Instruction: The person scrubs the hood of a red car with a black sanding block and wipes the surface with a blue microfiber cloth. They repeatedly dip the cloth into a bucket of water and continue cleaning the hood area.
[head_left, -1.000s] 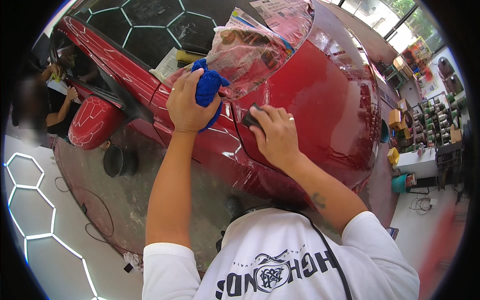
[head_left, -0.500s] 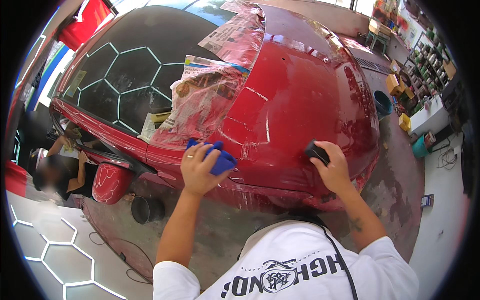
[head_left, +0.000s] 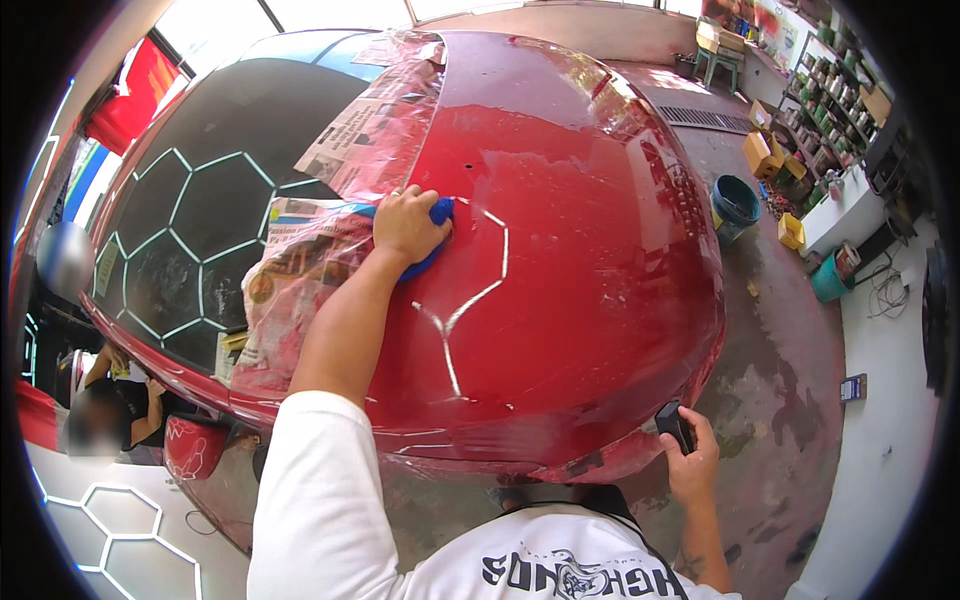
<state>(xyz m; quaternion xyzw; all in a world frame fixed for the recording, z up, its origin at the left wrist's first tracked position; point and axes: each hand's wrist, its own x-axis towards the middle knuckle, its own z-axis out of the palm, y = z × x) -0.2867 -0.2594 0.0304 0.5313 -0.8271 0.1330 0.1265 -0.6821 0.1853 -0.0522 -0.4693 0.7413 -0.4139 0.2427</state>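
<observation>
My left hand presses a blue cloth onto the red car hood, close to the edge of the masking paper. Its fingers are closed over the cloth, and the arm reaches far across the panel. At the hood's near right corner, my right hand grips a small black block between thumb and fingers, held off the paint. Newspaper sheets under clear film cover the area by the windshield. Hexagonal light reflections and whitish smears show on the red surface.
A person works beside the car at the left, near the side mirror. On the right stand a dark blue bucket, a teal bucket, cardboard boxes and shelves of cans. A floor drain grate lies beyond the car.
My left hand has moved forward over the hood with the blue cloth. My right hand has drawn back toward me with the black block, off the hood. The view has shifted.
</observation>
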